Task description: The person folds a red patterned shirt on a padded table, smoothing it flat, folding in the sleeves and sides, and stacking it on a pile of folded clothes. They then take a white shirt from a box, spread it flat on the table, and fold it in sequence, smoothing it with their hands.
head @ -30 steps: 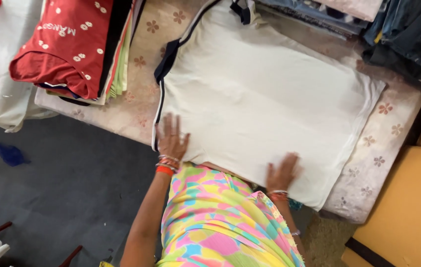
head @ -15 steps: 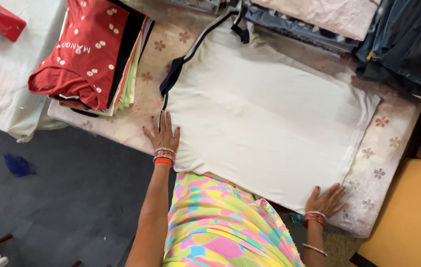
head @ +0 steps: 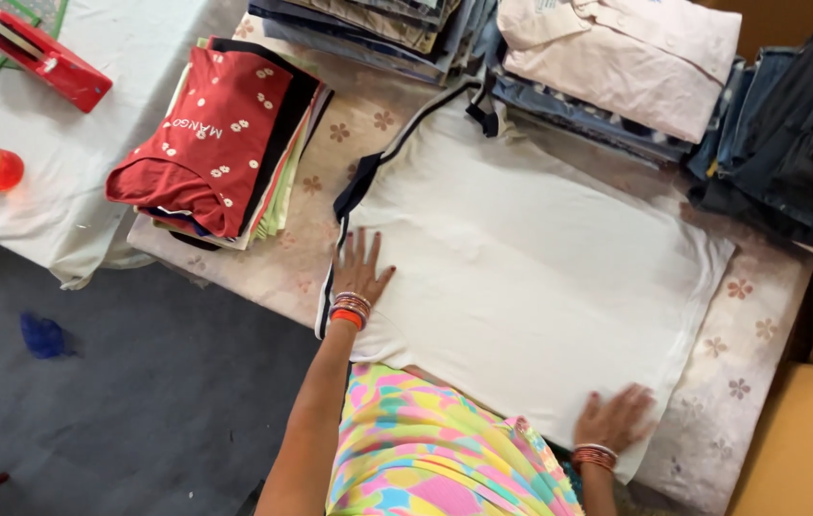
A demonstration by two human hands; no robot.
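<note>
Head view: left hand (head: 359, 272) lying flat, fingers spread, palm pressing on the near left edge of the white garment (head: 531, 277), gripping nothing. Right hand (head: 617, 420) likewise lying open and flat on the near right corner, fingers splayed, holding nothing. Garment lying spread on the flowered table cover (head: 750, 382), long axis running from far left to near right, dark-trimmed collar end pointing away toward the far stacks. Lying just left of it, one pile of folded clothes topped by a red printed shirt (head: 206, 139). Resting beyond the collar, one stack topped by a pale pink shirt (head: 617, 57); sitting to the right, one stack of dark jeans (head: 789, 143). Showing at the right edge, two brown cardboard boxes (head: 798, 449).
</note>
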